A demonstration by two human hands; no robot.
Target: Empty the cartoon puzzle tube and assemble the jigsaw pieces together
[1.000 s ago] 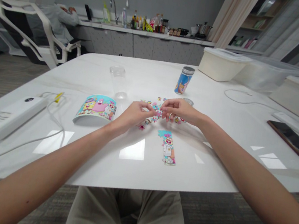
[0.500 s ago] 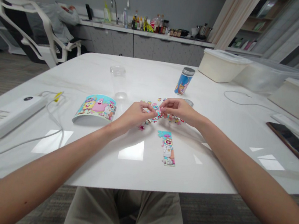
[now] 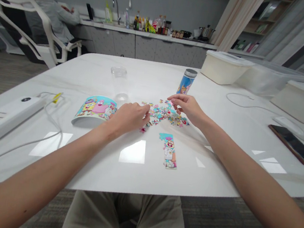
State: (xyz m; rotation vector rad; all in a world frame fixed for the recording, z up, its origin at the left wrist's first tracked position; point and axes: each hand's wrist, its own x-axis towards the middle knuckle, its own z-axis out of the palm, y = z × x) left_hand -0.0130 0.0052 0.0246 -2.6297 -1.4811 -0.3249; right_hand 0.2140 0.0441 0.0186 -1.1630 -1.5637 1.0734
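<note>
Loose jigsaw puzzle pieces [image 3: 161, 112] lie in a scattered pile on the white table. At the pile's left edge is my left hand [image 3: 132, 116], fingers curled together; whatever they may hold is hidden. Over the pile's far right side, my right hand [image 3: 189, 108] pinches a small pinkish puzzle piece at its fingertips. Nearer to me lies a joined strip of puzzle [image 3: 169, 152] with a cartoon figure in a white coat. A curved picture sheet [image 3: 96, 109] with cartoon characters stands left of my left hand, which partly covers its right end.
Behind my right hand stands a blue picture canister [image 3: 186, 82] with a metal lid. A clear plastic container [image 3: 118, 83] is farther back. A white power bank-like device [image 3: 7, 118] with cables sits left, a phone [image 3: 297, 145] right. Lidded bins [image 3: 226, 68] line the back right.
My hands, close together over the pile before, have moved apart. The left went left with its fingers curling in; the right went slightly up and right, uncovering more pieces.
</note>
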